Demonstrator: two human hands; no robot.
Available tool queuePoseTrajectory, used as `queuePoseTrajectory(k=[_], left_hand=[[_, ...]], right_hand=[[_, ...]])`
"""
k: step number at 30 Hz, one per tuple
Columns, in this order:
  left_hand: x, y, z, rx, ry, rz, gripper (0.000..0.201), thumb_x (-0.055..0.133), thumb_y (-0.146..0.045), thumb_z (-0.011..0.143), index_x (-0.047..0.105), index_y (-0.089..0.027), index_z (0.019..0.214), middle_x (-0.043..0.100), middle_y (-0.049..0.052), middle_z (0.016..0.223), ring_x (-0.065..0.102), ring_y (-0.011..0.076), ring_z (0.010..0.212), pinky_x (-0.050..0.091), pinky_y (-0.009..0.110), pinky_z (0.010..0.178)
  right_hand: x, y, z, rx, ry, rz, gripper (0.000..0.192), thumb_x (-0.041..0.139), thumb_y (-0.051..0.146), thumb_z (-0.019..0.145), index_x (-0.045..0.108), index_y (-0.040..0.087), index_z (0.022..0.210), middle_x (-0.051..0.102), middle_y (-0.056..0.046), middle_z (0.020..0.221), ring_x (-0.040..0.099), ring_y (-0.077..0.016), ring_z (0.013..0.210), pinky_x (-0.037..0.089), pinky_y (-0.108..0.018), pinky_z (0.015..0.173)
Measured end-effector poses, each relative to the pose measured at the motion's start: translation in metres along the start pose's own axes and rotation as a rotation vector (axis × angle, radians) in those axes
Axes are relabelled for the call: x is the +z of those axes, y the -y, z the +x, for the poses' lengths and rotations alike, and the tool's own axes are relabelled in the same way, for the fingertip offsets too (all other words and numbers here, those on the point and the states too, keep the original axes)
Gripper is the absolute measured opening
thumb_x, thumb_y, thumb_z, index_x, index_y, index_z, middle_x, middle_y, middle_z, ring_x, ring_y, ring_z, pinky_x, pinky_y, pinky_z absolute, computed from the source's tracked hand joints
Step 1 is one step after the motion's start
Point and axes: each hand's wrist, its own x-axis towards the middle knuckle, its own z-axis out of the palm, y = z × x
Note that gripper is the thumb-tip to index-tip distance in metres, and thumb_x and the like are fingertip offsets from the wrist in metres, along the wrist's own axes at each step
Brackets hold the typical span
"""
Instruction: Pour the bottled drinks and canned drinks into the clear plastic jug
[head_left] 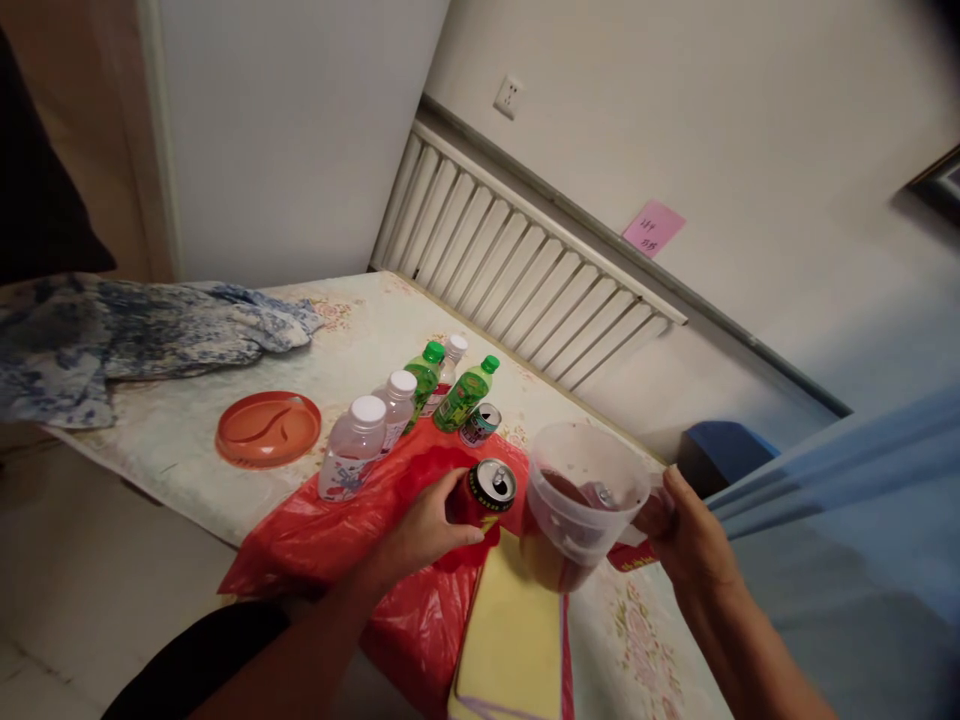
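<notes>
My left hand [427,530] is wrapped around an opened drink can [492,490] with a black and yellow band, over a red plastic bag [330,535]. Held by its handle in my right hand [694,535] is a clear plastic measuring jug [585,500] with brown liquid inside. The jug is just right of the can, above a yellow board or notebook [514,630]. Behind the can stands a smaller opened can [481,425]. Two clear bottles with white caps, the nearer bottle [352,450] among them, stand left of it.
Green-capped bottles [461,398] stand farther back. An orange lid [270,428] and a patterned cloth [187,325] lie on the left of the flowered tablecloth [360,310]. A radiator [517,260] runs along the wall; a blue curtain [855,530] hangs at right.
</notes>
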Motion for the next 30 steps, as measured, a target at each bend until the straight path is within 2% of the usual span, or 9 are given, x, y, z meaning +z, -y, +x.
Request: queuePoseTrajectory(k=[3, 5, 9, 12, 17, 22, 26, 30], left_hand=[[-0.003, -0.009, -0.009, 0.024, 0.083, -0.027, 0.073, 0.073, -0.012, 0.060, 0.053, -0.021, 0.129, 0.064, 0.005, 0.129, 0.057, 0.0265, 0.121, 0.044, 0.038, 0.105], [-0.005, -0.013, -0.016, 0.032, 0.143, -0.019, 0.075, 0.076, -0.014, 0.060, 0.052, -0.022, 0.131, 0.063, 0.005, 0.130, 0.056, 0.0267, 0.122, 0.044, 0.039, 0.106], [-0.004, -0.011, -0.030, 0.014, 0.241, 0.095, 0.086, 0.084, -0.019, 0.055, 0.051, -0.022, 0.134, 0.061, 0.007, 0.133, 0.054, 0.0297, 0.124, 0.041, 0.043, 0.107], [0.002, -0.003, -0.038, 0.006, 0.342, 0.115, 0.092, 0.088, -0.024, 0.051, 0.051, -0.023, 0.135, 0.060, 0.007, 0.134, 0.055, 0.0307, 0.122, 0.042, 0.044, 0.106], [0.011, 0.011, -0.044, 0.014, 0.424, 0.139, 0.097, 0.090, -0.032, 0.049, 0.050, -0.024, 0.137, 0.058, 0.010, 0.136, 0.055, 0.0330, 0.122, 0.042, 0.047, 0.105], [0.013, 0.001, -0.043, 0.031, 0.501, 0.066, 0.096, 0.093, -0.033, 0.046, 0.055, -0.024, 0.133, 0.064, 0.008, 0.127, 0.060, 0.0318, 0.113, 0.048, 0.045, 0.099], [0.013, -0.006, -0.042, 0.023, 0.492, 0.086, 0.088, 0.093, -0.033, 0.046, 0.060, -0.022, 0.127, 0.066, 0.007, 0.121, 0.061, 0.0309, 0.107, 0.050, 0.042, 0.093], [0.015, -0.001, -0.041, 0.018, 0.480, 0.109, 0.086, 0.092, -0.035, 0.047, 0.060, -0.023, 0.126, 0.067, 0.007, 0.119, 0.062, 0.0300, 0.104, 0.051, 0.042, 0.091]], right_hand=[[0.013, 0.000, 0.007, -0.099, -0.107, 0.143, 0.054, 0.056, 0.060, 0.080, 0.027, 0.025, 0.052, 0.020, 0.009, 0.046, 0.015, -0.0081, 0.039, 0.019, -0.025, 0.038], [0.022, -0.004, 0.012, -0.135, -0.129, 0.259, 0.053, 0.061, 0.055, 0.078, 0.027, 0.025, 0.052, 0.019, 0.010, 0.044, 0.013, -0.0074, 0.038, 0.017, -0.024, 0.037], [0.042, -0.019, 0.023, -0.124, -0.115, 0.515, 0.048, 0.069, 0.047, 0.075, 0.035, 0.022, 0.052, 0.027, 0.010, 0.042, 0.017, -0.0056, 0.035, 0.018, -0.021, 0.034], [0.058, -0.029, 0.028, -0.093, -0.110, 0.616, 0.043, 0.071, 0.041, 0.075, 0.040, 0.021, 0.054, 0.035, 0.010, 0.043, 0.022, -0.0043, 0.034, 0.021, -0.019, 0.034], [0.084, -0.037, 0.029, -0.030, -0.081, 0.675, 0.040, 0.071, 0.040, 0.074, 0.042, 0.020, 0.055, 0.038, 0.010, 0.043, 0.026, -0.0034, 0.033, 0.025, -0.019, 0.036], [0.103, -0.049, 0.028, 0.004, -0.071, 0.711, 0.041, 0.073, 0.040, 0.071, 0.042, 0.020, 0.054, 0.039, 0.010, 0.043, 0.026, -0.0033, 0.034, 0.024, -0.018, 0.036], [0.112, -0.061, 0.031, -0.003, -0.080, 0.672, 0.043, 0.073, 0.043, 0.069, 0.041, 0.020, 0.052, 0.037, 0.011, 0.041, 0.024, -0.0031, 0.033, 0.023, -0.019, 0.035], [0.118, -0.073, 0.032, -0.013, -0.096, 0.645, 0.044, 0.072, 0.044, 0.070, 0.039, 0.021, 0.053, 0.036, 0.011, 0.040, 0.024, -0.0032, 0.032, 0.023, -0.019, 0.036]])
